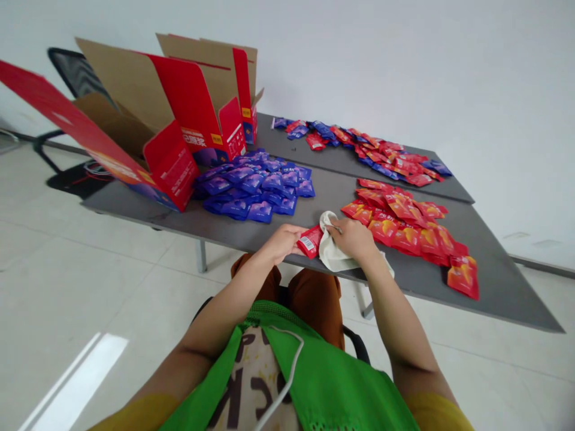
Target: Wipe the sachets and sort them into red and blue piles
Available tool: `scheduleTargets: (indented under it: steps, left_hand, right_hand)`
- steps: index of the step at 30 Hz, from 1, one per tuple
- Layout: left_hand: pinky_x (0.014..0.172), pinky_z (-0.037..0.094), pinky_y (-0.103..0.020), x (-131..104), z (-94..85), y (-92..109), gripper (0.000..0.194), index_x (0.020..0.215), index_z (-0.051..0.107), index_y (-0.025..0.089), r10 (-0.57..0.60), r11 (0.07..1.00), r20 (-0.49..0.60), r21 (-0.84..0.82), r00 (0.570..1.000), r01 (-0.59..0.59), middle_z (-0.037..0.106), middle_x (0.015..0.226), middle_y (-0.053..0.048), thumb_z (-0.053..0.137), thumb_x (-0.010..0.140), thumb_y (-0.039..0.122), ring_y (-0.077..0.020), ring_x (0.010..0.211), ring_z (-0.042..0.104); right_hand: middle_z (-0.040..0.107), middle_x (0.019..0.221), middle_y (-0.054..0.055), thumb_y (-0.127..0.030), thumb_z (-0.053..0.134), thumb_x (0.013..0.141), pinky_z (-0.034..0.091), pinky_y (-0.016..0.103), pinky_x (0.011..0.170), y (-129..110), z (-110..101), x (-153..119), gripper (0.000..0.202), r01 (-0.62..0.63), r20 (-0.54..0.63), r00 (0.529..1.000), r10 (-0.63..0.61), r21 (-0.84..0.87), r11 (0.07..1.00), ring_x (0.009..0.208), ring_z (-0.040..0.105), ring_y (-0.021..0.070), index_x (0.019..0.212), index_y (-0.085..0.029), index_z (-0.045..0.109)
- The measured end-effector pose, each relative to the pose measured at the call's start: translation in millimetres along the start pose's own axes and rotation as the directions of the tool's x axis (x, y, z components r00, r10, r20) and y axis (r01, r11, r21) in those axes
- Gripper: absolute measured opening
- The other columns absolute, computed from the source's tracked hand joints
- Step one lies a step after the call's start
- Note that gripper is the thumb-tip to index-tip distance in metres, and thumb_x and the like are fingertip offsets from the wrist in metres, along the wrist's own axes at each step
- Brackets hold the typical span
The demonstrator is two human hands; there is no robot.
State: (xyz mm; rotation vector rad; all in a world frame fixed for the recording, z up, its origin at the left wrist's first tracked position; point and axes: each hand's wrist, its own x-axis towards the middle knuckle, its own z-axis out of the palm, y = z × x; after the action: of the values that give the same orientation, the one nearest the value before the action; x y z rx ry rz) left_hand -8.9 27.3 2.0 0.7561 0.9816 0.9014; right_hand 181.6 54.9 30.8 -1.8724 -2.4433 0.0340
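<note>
Left hand: the left hand point(284, 241) is closed on the end of a red packet point(309, 242), which is pinched between thumb and fingers.
Right hand: a pale cloth point(335, 254) is gripped, bunched under the fingers of the right hand point(353, 238).
Held packet: it is held at the near edge of the grey surface point(330, 191), between the two hands, with its barcode turned up and its right end covered by the cloth.
Cloth: its loose part is spread below the right wrist, along the surface's edge.
Blue packets: a heap of blue packets point(260, 185) is laid to the left, beside the boxes.
Red packets: overlapping rows of red packets point(404, 224) are laid to the right, just beyond the right hand.
Mixed packets: red and blue ones are strewn together in a mixed pile point(390, 157) at the back, past a seam.
Boxes: three open red boxes point(177, 164) are stood at the left, flaps raised.
</note>
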Motion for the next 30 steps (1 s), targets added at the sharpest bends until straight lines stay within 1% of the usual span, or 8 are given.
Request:
scheduleTargets:
  steps: [3, 7, 10, 12, 16, 23, 26, 30]
  left_hand:
    - [0.065, 0.056, -0.03, 1, 0.5, -1, 0.02, 0.091, 0.071, 0.008, -0.003, 1.0, -0.031, 0.01, 1.0, 0.003, 0.071, 0.071, -0.009, 0.053, 0.08, 0.008, -0.0164, 0.062, 0.067]
    - [0.06, 0.054, -0.028, 5, 2.6, -4, 0.021, 0.088, 0.07, 0.009, 0.002, 0.999, -0.061, 0.035, 0.998, 0.0, 0.068, 0.064, -0.006, 0.051, 0.08, 0.007, -0.0143, 0.055, 0.063]
    - [0.056, 0.052, -0.025, 9, 4.7, -5, 0.017, 0.082, 0.069, 0.01, 0.062, 0.997, -0.073, 0.052, 0.995, -0.058, 0.067, 0.064, -0.004, 0.053, 0.077, 0.007, -0.0128, 0.053, 0.06]
    - [0.059, 0.052, -0.025, 9, 4.1, -4, 0.015, 0.082, 0.068, 0.01, 0.08, 0.996, -0.033, 0.037, 0.996, -0.078, 0.067, 0.067, -0.004, 0.055, 0.076, 0.006, -0.0129, 0.056, 0.062]
    - [0.064, 0.054, -0.027, 4, -0.7, -1, 0.019, 0.093, 0.065, 0.01, 0.049, 0.999, 0.057, -0.005, 0.997, -0.049, 0.067, 0.073, -0.006, 0.052, 0.08, 0.004, -0.0131, 0.061, 0.064]
    - [0.073, 0.057, -0.034, -3, 0.6, -2, 0.029, 0.108, 0.06, 0.01, 0.028, 0.999, 0.002, 0.032, 1.0, -0.028, 0.07, 0.081, -0.009, 0.042, 0.086, 0.004, -0.0164, 0.069, 0.069]
    - [0.072, 0.057, -0.032, -1, 7.5, 2, 0.024, 0.103, 0.06, 0.011, -0.032, 0.992, -0.02, 0.119, 0.999, 0.034, 0.069, 0.075, -0.008, 0.042, 0.088, 0.006, -0.0159, 0.067, 0.07]
    - [0.062, 0.056, -0.029, 7, 21.0, 8, 0.014, 0.093, 0.06, 0.012, -0.037, 0.974, -0.141, 0.217, 0.989, 0.068, 0.066, 0.062, -0.003, 0.051, 0.09, 0.023, -0.0142, 0.055, 0.066]
  right_hand:
    - [0.067, 0.104, 0.009, -0.046, 0.042, 0.095, 0.041, 0.028, 0.07, -3, -17, -7, 0.04, 0.006, -0.076, 0.997, -0.005, 0.013, 1.0, 0.089, 0.063, 0.0237, 0.125, -0.029, 0.061]
    - [0.066, 0.1, 0.004, -0.047, 0.04, 0.096, 0.039, 0.025, 0.073, -23, -34, -24, 0.038, 0.28, -0.112, 0.957, -0.267, 0.121, 0.952, 0.088, 0.062, 0.0181, 0.125, -0.032, 0.06]
    - [0.065, 0.095, 0.002, -0.047, 0.042, 0.096, 0.037, 0.023, 0.069, -36, -27, -27, 0.034, 0.415, -0.046, 0.909, -0.413, 0.17, 0.894, 0.086, 0.061, 0.0163, 0.108, -0.029, 0.069]
    - [0.065, 0.094, 0.003, -0.046, 0.042, 0.096, 0.036, 0.023, 0.067, -39, -15, -23, 0.034, 0.369, -0.033, 0.929, -0.369, 0.175, 0.913, 0.083, 0.061, 0.0162, 0.1, -0.028, 0.071]
    - [0.067, 0.094, 0.005, -0.045, 0.043, 0.095, 0.038, 0.024, 0.07, -38, 5, -13, 0.034, 0.103, -0.047, 0.994, -0.097, 0.164, 0.981, 0.084, 0.062, 0.0181, 0.106, -0.028, 0.07]
    - [0.068, 0.104, 0.012, -0.048, 0.044, 0.093, 0.045, 0.029, 0.077, -28, -3, -8, 0.04, -0.2, -0.035, 0.979, 0.203, 0.068, 0.977, 0.094, 0.063, 0.0243, 0.113, -0.024, 0.068]
    - [0.068, 0.105, 0.012, -0.048, 0.047, 0.091, 0.045, 0.029, 0.077, -21, -10, -10, 0.039, -0.213, -0.056, 0.974, 0.219, 0.099, 0.972, 0.095, 0.063, 0.0246, 0.115, -0.024, 0.068]
    - [0.07, 0.1, 0.007, -0.046, 0.047, 0.092, 0.043, 0.026, 0.075, -16, -11, -20, 0.035, -0.085, -0.15, 0.981, 0.12, 0.219, 0.972, 0.091, 0.064, 0.0209, 0.112, -0.027, 0.069]
